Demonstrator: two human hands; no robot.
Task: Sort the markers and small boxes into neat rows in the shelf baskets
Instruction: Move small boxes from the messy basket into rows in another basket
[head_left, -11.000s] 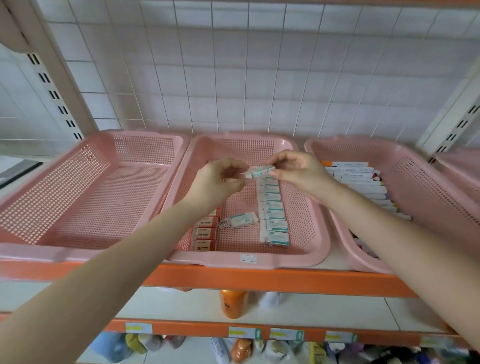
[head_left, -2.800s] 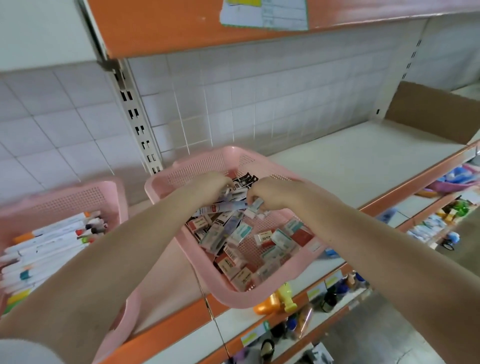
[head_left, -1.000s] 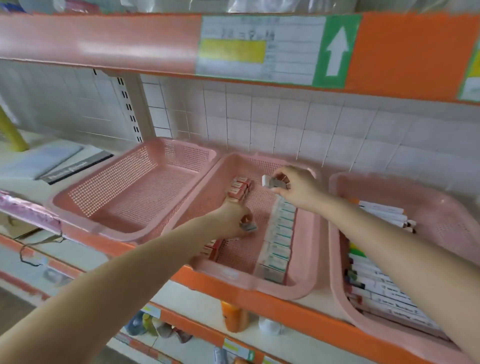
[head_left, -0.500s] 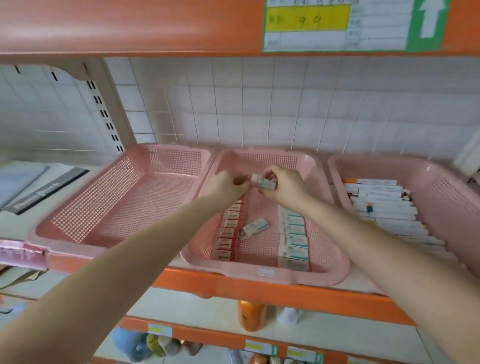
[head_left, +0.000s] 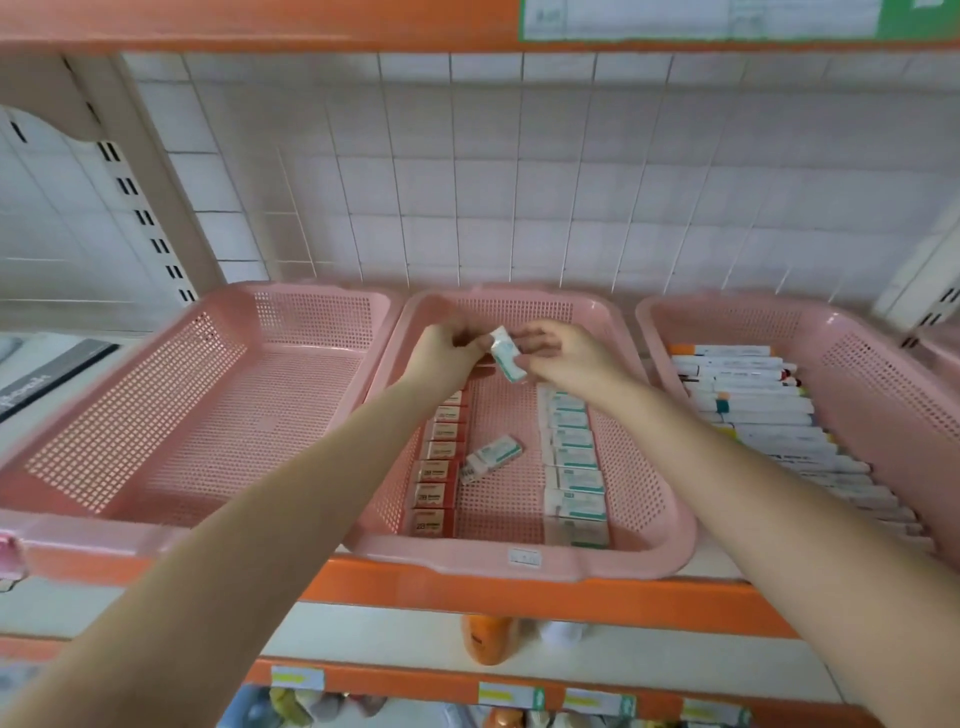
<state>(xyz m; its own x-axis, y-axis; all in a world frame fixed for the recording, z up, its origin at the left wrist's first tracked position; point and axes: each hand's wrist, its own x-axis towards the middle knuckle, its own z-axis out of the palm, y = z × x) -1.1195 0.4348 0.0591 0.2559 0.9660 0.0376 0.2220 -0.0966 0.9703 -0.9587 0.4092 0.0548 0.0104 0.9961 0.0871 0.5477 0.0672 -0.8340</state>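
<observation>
While left hand (head_left: 447, 356), right hand (head_left: 569, 361) fingers (head_left: 543, 340) pinch 1 box (head_left: 506, 356), above middle basket (head_left: 519, 565)

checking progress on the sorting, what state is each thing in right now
held box, tilted, pinched between left hand and right hand
loose box, lying askew in middle basket between the rows
red boxes, one neat row
teal boxes, one neat row
markers, lined up in right basket
left basket, no items visible
</observation>
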